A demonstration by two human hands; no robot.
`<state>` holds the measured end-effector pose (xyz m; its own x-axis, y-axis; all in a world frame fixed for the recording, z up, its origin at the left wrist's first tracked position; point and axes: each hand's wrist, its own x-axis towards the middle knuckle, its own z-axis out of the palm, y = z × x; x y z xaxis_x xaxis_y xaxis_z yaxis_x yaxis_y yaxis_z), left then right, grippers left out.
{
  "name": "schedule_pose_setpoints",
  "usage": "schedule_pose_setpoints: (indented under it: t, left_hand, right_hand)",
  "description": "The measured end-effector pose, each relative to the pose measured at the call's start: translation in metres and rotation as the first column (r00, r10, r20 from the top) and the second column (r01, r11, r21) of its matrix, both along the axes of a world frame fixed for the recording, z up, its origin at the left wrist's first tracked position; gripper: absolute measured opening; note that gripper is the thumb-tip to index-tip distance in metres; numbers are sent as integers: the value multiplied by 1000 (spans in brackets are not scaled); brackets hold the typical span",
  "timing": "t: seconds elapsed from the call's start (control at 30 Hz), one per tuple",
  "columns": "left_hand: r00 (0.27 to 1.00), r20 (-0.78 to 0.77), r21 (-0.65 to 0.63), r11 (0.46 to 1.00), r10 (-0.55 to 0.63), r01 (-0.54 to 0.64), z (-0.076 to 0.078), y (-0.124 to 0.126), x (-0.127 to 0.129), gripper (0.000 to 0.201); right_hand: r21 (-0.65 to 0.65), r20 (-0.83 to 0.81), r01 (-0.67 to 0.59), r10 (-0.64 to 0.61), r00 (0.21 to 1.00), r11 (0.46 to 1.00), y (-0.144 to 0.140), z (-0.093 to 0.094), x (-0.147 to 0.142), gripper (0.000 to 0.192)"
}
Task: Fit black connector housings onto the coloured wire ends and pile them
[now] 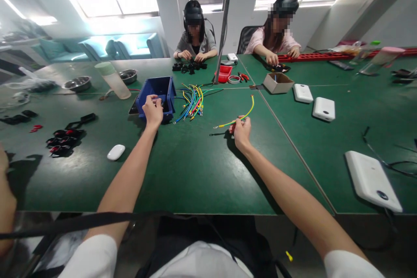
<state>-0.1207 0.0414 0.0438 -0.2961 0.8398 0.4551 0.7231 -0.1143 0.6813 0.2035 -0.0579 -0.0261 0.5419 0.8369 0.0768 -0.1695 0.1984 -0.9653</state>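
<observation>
Head view: see right hand (pixel 242 132) clamped on yellow-green cable (pixel 250 110), thumb and fingertips pinching around mid-length. Note ring terminal (pixel 215 127) sticking out left of those fingers, and opposite end curving up and away beyond them. Note also red item (pixel 231 128) just beside same fingertips, mostly hidden, impossible to identify.

See left hand (pixel 154 113) at blue bin (pixel 159 86), fingers bent at its opening, tips near each other. Cannot tell whether pinching anything; too dark in there to sort out bin contents.

To do this well, in my judgement: pinch cable firmly but without kinking, leaving ring terminal free, clear of right fingertips, easy to see. Hold it raised above green table (pixel 202 173) rather than dragging. Secure red item against palm if gripped at all, so as not to drop it. With left fingers, separate pieces by feel, pinch one at a time, lift straight clear of rim; avoid leaning wrist on bin wall, could tip it.

Mind cable pile (pixel 194 103), right of left fingers and left of right fingers, a bit beyond both: easy to snag with loose cable end. Mind white case (pixel 116 152) too, left of left fingers and nearer the body, just beside forearm: easy to knock with elbow.
</observation>
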Motion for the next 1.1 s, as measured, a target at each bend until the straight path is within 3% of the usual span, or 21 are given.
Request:
schedule_pose_setpoints:
  t: [0.23,0.47,0.6,0.73,1.1]
  left_hand:
    - [963,214,64,986,-162,151,-7,-39,19,23]
    - [838,414,45,928,-355,370,-40,-79,68,28]
    - [806,391,-35,867,-445,496,-53,-101,86,23]
    - [796,261,-84,808,-547,583,-54,-115,88,15]
    - [796,209,-106,796,-568,596,-50,-119,85,15]
  right_hand:
    - [8,17,-22,22,1000,1000,-9,2,-1,20]
    - [26,-6,-25,25,1000,999,-14,5,-7,21]
    - [21,3,-22,22,1000,1000,-15,6,-10,21]
    - [10,13,-23,23,1000,1000,-16,6,-13,22]
    - [-19,6,-29,29,1000,999,-17,5,-16,23]
